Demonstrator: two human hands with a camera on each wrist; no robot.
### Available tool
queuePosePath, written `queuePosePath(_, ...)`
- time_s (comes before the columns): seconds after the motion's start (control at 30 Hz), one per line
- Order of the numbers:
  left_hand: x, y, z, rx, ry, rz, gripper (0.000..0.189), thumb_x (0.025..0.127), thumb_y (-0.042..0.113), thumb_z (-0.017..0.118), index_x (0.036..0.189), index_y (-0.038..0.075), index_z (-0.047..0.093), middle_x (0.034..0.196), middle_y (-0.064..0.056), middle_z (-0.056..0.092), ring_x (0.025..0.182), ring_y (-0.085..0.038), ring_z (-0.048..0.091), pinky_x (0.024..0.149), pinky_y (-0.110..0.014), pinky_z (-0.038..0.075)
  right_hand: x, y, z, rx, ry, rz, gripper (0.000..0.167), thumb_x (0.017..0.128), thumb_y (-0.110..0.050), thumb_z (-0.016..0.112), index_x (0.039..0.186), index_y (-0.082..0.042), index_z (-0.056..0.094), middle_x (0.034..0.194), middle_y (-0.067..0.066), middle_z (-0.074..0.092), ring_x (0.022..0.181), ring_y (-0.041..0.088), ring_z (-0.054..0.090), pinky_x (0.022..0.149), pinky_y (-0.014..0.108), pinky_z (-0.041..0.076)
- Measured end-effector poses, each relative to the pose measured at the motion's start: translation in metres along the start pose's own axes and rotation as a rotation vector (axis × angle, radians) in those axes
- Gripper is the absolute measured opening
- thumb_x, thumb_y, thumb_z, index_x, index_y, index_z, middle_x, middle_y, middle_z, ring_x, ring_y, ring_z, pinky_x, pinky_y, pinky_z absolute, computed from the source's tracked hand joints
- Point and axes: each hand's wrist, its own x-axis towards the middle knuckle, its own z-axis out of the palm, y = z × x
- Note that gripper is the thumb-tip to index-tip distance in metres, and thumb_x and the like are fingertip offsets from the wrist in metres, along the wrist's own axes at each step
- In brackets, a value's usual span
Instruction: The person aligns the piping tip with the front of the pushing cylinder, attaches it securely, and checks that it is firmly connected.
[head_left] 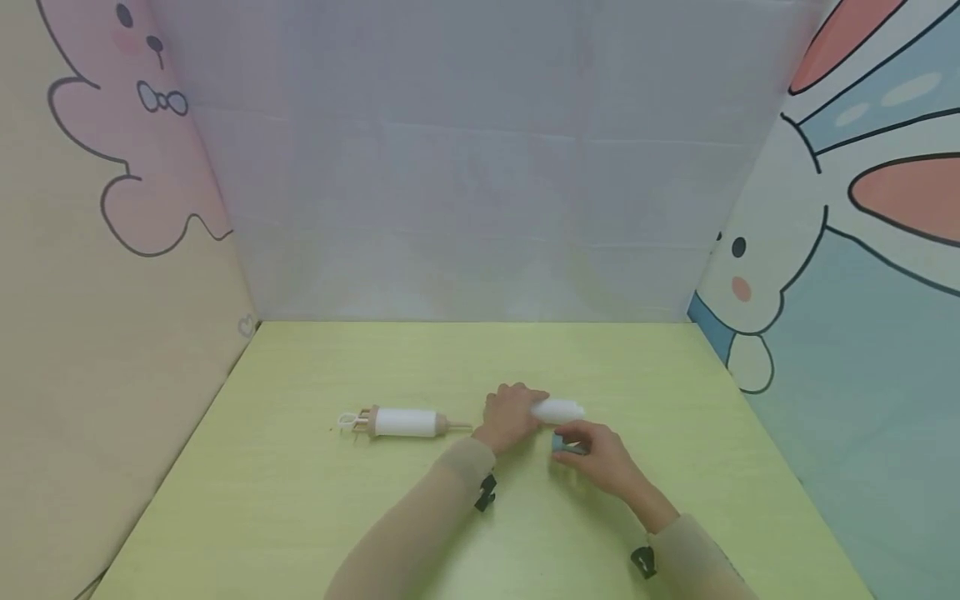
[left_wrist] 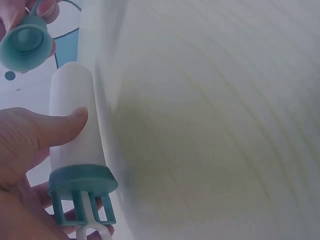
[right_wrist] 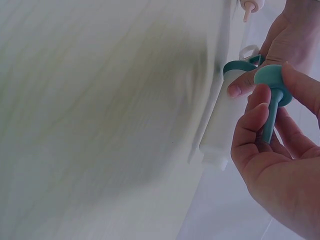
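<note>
My left hand (head_left: 512,415) grips a white syringe-like tube (head_left: 558,410), thumb across its barrel. At one end of the tube is a teal slotted collar (left_wrist: 82,179), with part of a white handle coming out of it. The tube's other end, with a short white neck (right_wrist: 215,161), is uncovered. In my right hand (head_left: 603,454), fingers and thumb pinch a teal nozzle cap (right_wrist: 270,76) with a thin stem. Its hollow side shows in the left wrist view. Nozzle cap and tube are apart, the cap nearer to me in the head view.
A second white tube (head_left: 406,422) with beige ends lies left of my left hand, its thin nozzle pointing right and its white ring handle left. The yellow-green tabletop (head_left: 285,517) meets a pale back wall (head_left: 480,208) and printed side walls.
</note>
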Motion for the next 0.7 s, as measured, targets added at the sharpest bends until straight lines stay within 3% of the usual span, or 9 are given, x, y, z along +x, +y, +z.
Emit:
queuePosePath(0.37,-0.007,-0.007,-0.018,-0.019,0.023,-0.021,0.043,0.079,0.028,0.075,0.120,0.032,0.068,0.104,-0.002,0.066,0.086,-0.024,0.056,0.067,-0.040,0.044,0.002,0.003,0.000,0.013,-0.012,-0.001,0.033,0.083,-0.018,0.075,0.109,0.000,0.066,0.103,0.010,0.067,0.094,0.028,0.065,0.075,0.035,0.053)
queuePosePath(0.7,-0.024,-0.011,-0.045,0.003,0.032,-0.045,0.048,0.076,0.031,0.080,0.122,0.032,0.067,0.107,-0.003,0.065,0.090,-0.026,0.056,0.070,-0.041,0.045,0.002,-0.004,-0.002,0.010,-0.016,-0.005,0.034,0.084,-0.017,0.074,0.111,0.001,0.065,0.106,0.012,0.067,0.093,0.028,0.065,0.074,0.035,0.053)
